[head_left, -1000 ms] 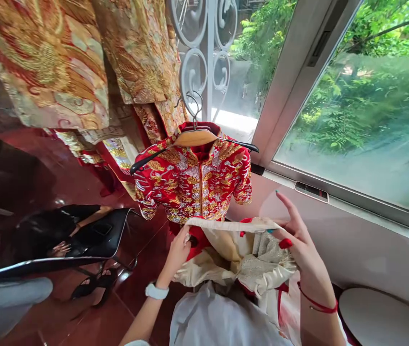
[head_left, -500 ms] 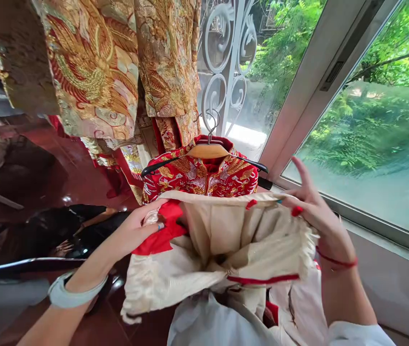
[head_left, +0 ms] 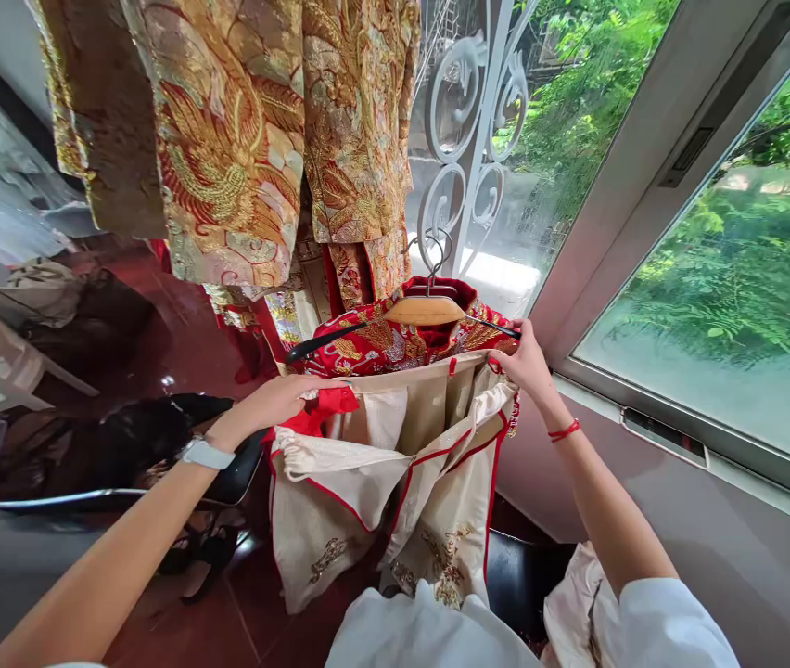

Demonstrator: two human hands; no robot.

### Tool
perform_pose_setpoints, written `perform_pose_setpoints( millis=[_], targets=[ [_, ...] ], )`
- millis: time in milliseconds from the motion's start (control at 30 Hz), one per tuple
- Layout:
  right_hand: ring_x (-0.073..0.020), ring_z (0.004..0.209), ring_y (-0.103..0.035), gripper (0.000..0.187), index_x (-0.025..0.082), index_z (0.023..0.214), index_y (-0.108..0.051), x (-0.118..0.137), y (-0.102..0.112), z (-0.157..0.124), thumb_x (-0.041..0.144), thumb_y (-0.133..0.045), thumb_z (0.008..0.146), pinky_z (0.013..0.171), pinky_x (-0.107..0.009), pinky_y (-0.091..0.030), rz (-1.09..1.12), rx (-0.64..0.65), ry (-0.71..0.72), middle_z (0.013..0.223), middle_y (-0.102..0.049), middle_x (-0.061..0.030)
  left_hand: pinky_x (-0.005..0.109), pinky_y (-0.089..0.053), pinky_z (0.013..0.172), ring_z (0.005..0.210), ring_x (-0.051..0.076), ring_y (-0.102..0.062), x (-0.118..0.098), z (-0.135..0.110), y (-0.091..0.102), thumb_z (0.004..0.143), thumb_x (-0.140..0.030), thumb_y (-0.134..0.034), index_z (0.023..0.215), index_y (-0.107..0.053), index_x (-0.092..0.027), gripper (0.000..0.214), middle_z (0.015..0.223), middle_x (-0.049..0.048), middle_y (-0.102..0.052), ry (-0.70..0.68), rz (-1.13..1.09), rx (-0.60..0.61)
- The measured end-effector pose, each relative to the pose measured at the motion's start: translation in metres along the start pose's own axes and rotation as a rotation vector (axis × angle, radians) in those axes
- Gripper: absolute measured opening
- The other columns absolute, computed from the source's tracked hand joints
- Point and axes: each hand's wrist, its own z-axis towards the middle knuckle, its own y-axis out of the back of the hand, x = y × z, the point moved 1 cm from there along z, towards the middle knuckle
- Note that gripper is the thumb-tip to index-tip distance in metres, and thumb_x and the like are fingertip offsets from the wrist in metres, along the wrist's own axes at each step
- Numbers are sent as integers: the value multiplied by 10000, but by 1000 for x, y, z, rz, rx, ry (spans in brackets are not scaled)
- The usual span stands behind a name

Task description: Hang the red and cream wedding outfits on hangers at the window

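A cream skirt (head_left: 360,464) with red trim and dark gold embroidery hangs spread between my hands, its inner lining showing. My left hand (head_left: 276,401) is closed on the left end of the waistband, beside a red patch of cloth. On the other end my right hand (head_left: 526,364) pinches the waistband, fingers up against the right tip of a hanger (head_left: 423,311). That hanger has a wooden middle and black arms. It carries a red jacket (head_left: 346,345) embroidered in gold and white, just behind the skirt; the waistband hides the jacket's lower part.
Gold embroidered garments (head_left: 235,158) hang at the upper left. White scrolled ironwork (head_left: 457,102) stands before the window (head_left: 715,269) on the right. A black seat (head_left: 524,566) and pale cloth (head_left: 579,603) lie below right. Dark bags (head_left: 103,320) and a white chair (head_left: 6,376) are at left.
Both hands have moved forward with the skirt, up to the hanger. The skirt front now hangs down, showing its embroidery. My right fingers have come in to the hanger tip.
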Motion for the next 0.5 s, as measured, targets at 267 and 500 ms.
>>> perform_pose_setpoints(
  millis=[267, 500],
  targets=[
    [-133, 515, -436, 531, 259, 1043, -352, 25, 9, 19, 322, -695, 643, 522, -267, -339, 4, 127, -55, 628, -494, 91, 253, -501, 855, 868, 192, -666, 19, 9, 34, 709, -253, -450, 1207, -760, -264, 587, 1155, 22, -764, 17, 73, 57],
    [-136, 518, -424, 546, 257, 1046, -348, 26, 4, 29, 325, -704, 639, 505, -259, -314, -85, 87, -52, 617, -450, 91, 307, -545, 788, 795, 219, -650, 34, 12, 17, 646, -351, -563, 960, -812, -151, 448, 842, 64, -767, 70, -323, -86]
  ],
)
